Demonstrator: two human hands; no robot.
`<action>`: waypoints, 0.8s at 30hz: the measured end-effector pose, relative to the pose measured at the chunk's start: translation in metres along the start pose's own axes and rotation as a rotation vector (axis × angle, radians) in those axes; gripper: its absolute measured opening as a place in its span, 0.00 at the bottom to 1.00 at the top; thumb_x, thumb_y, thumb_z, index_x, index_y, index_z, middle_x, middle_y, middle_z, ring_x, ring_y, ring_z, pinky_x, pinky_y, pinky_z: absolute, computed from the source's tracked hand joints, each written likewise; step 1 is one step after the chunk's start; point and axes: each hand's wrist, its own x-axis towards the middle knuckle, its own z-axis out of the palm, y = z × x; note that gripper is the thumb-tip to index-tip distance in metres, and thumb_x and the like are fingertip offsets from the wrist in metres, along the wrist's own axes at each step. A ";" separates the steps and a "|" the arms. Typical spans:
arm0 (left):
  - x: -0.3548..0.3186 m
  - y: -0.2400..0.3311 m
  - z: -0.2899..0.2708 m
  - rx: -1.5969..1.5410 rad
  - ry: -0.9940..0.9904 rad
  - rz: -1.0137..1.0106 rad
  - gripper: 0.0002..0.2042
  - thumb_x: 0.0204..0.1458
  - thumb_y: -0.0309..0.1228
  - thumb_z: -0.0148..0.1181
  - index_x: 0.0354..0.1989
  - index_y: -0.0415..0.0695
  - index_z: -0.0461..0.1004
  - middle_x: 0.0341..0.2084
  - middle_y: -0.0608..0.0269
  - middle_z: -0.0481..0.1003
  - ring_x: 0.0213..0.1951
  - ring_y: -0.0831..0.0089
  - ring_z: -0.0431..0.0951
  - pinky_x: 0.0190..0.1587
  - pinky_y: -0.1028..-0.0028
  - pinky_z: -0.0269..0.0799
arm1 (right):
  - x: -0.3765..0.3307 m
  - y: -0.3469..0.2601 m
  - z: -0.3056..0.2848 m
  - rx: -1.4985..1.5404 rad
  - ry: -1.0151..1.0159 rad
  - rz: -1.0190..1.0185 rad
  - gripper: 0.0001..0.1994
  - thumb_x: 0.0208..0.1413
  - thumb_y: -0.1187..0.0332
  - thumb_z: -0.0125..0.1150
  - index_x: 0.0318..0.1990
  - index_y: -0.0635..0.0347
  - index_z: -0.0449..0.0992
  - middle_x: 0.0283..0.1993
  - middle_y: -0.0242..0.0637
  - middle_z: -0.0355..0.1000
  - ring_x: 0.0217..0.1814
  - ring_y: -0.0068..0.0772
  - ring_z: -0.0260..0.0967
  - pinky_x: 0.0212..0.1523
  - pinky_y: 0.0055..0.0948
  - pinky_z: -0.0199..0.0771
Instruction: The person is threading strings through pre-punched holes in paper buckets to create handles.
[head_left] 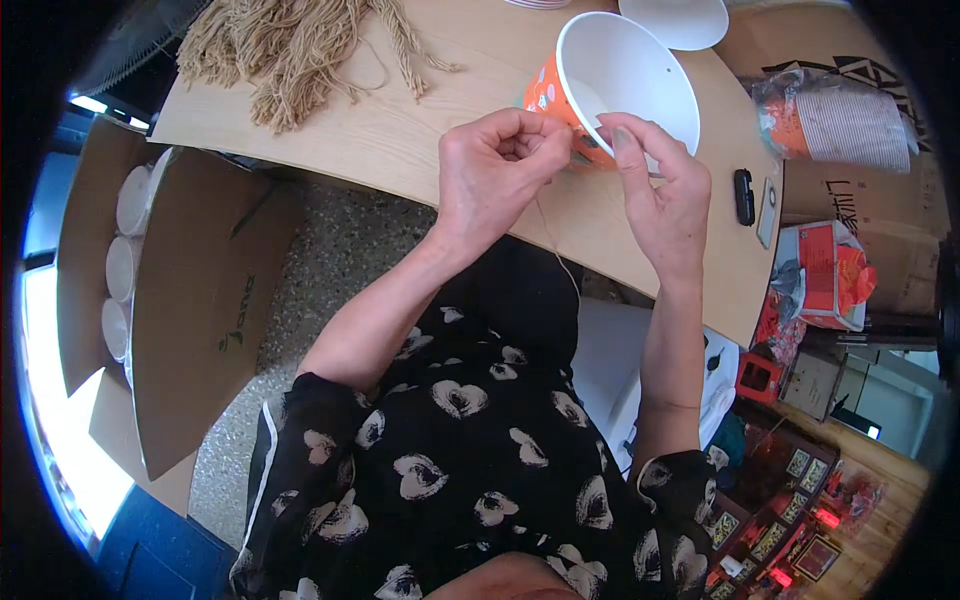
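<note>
A paper bucket [640, 75], white inside with an orange printed outside, lies tilted on the table with its mouth toward me. A small dark hole shows near its far rim. At the bucket's near left side, my left hand [500, 165] is closed in a pinch, and a thin beige string [553, 245] trails down from it past the table edge. My right hand [665, 190] pinches with thumb and forefinger at the near rim, close to the left fingertips. What lies between the right fingertips is too small to make out.
Bundles of beige cords [285, 60] lie at the table's far left. A black object [744, 197] rests near the right edge. Farther right are bagged stacked paper buckets [850, 128]. An open cardboard box [200, 300] with white containers stands on the left.
</note>
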 end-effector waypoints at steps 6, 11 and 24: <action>0.001 0.003 0.001 0.026 0.007 -0.002 0.07 0.54 0.26 0.66 0.34 0.32 0.80 0.22 0.69 0.77 0.25 0.87 0.74 0.29 0.84 0.72 | 0.005 -0.001 -0.001 0.056 -0.035 0.112 0.09 0.63 0.71 0.58 0.45 0.64 0.81 0.37 0.45 0.81 0.39 0.33 0.80 0.40 0.29 0.80; 0.002 0.000 0.004 0.055 0.003 0.020 0.07 0.54 0.26 0.66 0.34 0.33 0.80 0.22 0.69 0.78 0.25 0.87 0.74 0.30 0.85 0.72 | 0.006 0.002 -0.003 0.051 -0.064 0.095 0.09 0.63 0.71 0.58 0.46 0.65 0.80 0.38 0.45 0.81 0.40 0.32 0.80 0.40 0.28 0.79; 0.003 0.007 0.005 0.015 -0.025 -0.061 0.06 0.55 0.25 0.65 0.33 0.34 0.80 0.23 0.70 0.78 0.25 0.87 0.75 0.30 0.84 0.74 | 0.046 0.010 -0.022 0.173 -0.499 0.160 0.06 0.59 0.74 0.58 0.40 0.66 0.79 0.32 0.32 0.77 0.34 0.20 0.70 0.39 0.24 0.71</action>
